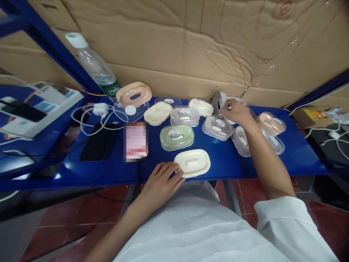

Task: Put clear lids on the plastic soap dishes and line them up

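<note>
Flat near the front edge of the table lies a cream oval soap-dish part point(192, 163) with a raised middle. My left hand point(164, 182) rests at its left edge, fingers loosely stretched and fingertips touching the rim. At the back right, my right hand point(237, 112) closes on a grey soap-dish part point(219, 103), which is tilted up on edge. Its fingertips are partly hidden behind that part. Just in front of this hand sits a grey soap dish with a clear lid point(218, 128). A green lidded soap dish point(177, 137) lies between the two hands.
More soap dishes stand around, including a peach one point(270, 123) at right and a peach part point(133, 94) at left. A phone point(136, 142), a black phone point(97, 142), a white charger point(100, 109) and a water bottle point(95, 67) occupy the left. Cardboard point(163, 43) walls the back.
</note>
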{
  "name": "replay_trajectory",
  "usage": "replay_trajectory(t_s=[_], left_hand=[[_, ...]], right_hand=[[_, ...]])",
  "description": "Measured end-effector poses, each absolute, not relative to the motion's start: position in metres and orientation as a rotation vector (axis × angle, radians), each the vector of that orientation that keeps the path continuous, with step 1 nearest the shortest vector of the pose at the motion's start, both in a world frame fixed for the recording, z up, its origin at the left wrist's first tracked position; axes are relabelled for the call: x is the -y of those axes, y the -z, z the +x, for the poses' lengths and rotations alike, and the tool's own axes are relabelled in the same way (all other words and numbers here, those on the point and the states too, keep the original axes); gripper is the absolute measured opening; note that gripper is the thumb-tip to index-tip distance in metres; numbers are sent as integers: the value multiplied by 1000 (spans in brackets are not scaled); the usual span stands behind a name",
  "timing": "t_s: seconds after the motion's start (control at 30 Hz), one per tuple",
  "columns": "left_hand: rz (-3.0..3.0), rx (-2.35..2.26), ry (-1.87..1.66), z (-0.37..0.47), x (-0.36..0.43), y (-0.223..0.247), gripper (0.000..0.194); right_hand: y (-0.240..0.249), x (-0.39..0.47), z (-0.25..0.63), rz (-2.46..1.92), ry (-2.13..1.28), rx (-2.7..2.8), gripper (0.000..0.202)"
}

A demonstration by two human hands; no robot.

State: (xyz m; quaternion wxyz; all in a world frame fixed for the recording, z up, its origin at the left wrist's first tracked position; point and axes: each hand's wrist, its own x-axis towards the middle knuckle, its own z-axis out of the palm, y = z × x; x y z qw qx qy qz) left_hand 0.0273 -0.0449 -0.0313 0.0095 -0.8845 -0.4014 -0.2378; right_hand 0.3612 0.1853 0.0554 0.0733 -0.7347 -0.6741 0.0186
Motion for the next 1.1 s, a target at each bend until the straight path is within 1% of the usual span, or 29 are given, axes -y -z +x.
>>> replay_trajectory(t_s=[0.1, 0.2, 0.27, 0.37, 0.47, 0.5, 0.57, 0.67, 0.73, 0.83, 0.97, 1.1], left_hand=[[-2637, 1491, 819, 12, 51, 35, 10], [-2582, 1655, 864, 8, 47, 37, 14], [-2605, 1693, 838, 14, 40, 36, 15], [-2698, 1668, 836, 26, 30, 34, 12], [-2817, 1624, 917, 34, 26, 35, 9], [-2844, 1637, 968, 34, 26, 36, 11], [-2862, 1711, 1110, 31, 27, 40, 31], [-2852, 1861, 1295, 25, 31, 45, 66], [-2876, 1900, 1331, 22, 31, 46, 78], [-2903, 1837, 1310, 23, 28, 47, 80], [-2880, 1769, 1215, 28, 26, 43, 74], [-2909, 1770, 1197, 27, 26, 41, 76]], right_hand=[[-54, -193, 354, -2259, -63, 1874, 67], [-65, -193, 353, -2251, -19, 1826, 50], [-78, -180, 358, -2172, 12, 1833, 40], [-89, -136, 367, -1863, 102, 1880, 45], [-72, -67, 360, -1521, 97, 1969, 50], [-60, -43, 354, -1476, 56, 1984, 47], [-31, 0, 341, -1476, -11, 1932, 41], [7, 40, 328, -1387, -94, 1936, 44], [22, 49, 326, -1291, -148, 2019, 51], [26, 43, 325, -1208, -218, 2167, 56], [18, 25, 317, -1181, -314, 2314, 48], [14, 14, 304, -1172, -297, 2428, 44]])
